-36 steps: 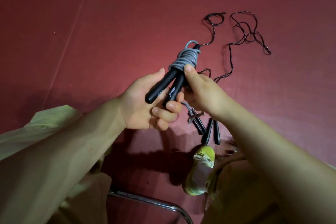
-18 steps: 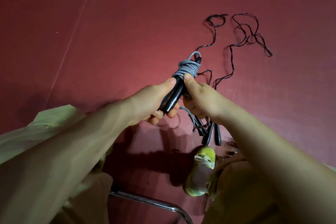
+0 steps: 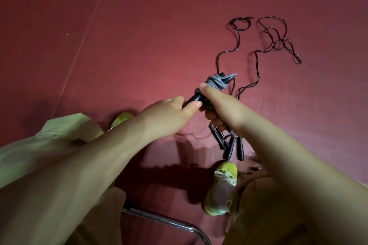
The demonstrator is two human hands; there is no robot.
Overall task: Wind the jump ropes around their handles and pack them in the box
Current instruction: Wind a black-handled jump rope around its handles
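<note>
Grey jump rope [image 3: 217,83] wound round black handles [image 3: 196,98]. Left hand [image 3: 169,117] and right hand [image 3: 223,109] both grasp handles. Dark rope [image 3: 256,69] loose on red floor [image 3: 139,45].

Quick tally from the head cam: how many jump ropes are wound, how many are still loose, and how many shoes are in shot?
Wound jump ropes: 2 (grey-corded bundle gripped by left hand and right hand; floor bundle, partly hidden)
Loose jump ropes: 1 (dark rope)
Shoes: 2 (left shoe, right shoe)
Total: 5
</note>
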